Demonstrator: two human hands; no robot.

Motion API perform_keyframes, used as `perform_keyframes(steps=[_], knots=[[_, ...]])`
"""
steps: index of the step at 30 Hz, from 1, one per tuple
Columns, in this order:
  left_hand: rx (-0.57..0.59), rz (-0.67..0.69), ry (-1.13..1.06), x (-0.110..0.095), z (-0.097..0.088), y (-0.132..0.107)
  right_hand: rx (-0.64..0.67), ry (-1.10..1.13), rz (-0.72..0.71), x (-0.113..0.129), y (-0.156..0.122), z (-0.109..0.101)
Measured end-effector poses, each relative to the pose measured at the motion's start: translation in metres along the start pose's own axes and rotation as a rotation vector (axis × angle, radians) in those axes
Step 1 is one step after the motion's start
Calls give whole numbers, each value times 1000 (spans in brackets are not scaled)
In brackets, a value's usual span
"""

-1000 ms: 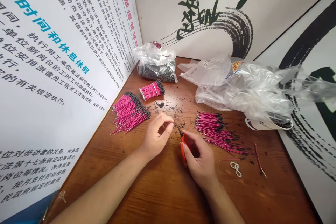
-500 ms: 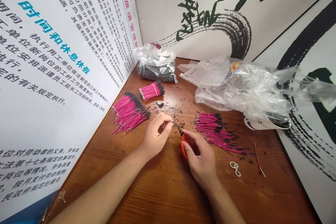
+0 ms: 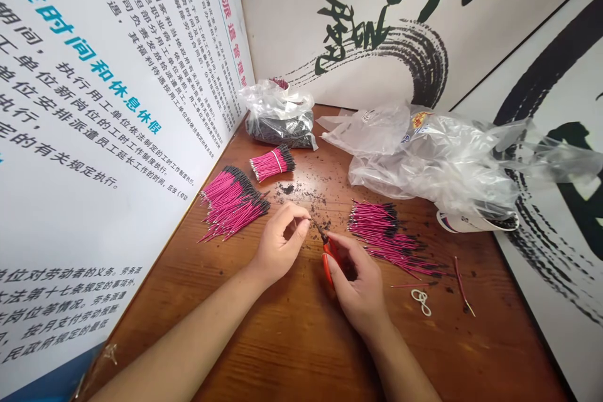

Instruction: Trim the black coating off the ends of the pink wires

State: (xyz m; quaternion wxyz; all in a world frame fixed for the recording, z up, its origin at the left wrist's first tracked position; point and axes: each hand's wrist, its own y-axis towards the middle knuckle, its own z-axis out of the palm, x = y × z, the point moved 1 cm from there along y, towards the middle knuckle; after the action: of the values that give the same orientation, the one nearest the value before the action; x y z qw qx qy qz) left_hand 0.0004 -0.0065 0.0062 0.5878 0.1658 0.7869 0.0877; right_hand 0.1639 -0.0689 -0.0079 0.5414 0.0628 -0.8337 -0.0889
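Note:
My left hand is closed in a pinch over the middle of the table; what lies between its thumb and finger is too small to make out. My right hand is wrapped round orange-handled scissors, their dark tips pointing at the left fingertips. Left of the hands lies a loose pile of pink wires with black ends. Behind it is a bundle of the same wires tied with a white band. A further pile of pink wires spreads out to the right of the scissors.
Black scraps are scattered on the wooden table. A plastic bag of black pieces stands at the back. Clear plastic bags cover the right side above a tipped white cup. White rubber bands and a loose wire lie front right.
The view has shifted very slightly. Both hands and the scissors hold nearly the same position.

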Motion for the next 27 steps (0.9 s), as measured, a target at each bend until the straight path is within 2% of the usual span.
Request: perform_keyframes(steps=[20, 27], knots=[[3, 28, 14, 1, -1, 1, -32, -49, -30, 3, 1, -2], [3, 16, 18, 1, -1, 1, -4, -18, -3, -1, 0, -1]])
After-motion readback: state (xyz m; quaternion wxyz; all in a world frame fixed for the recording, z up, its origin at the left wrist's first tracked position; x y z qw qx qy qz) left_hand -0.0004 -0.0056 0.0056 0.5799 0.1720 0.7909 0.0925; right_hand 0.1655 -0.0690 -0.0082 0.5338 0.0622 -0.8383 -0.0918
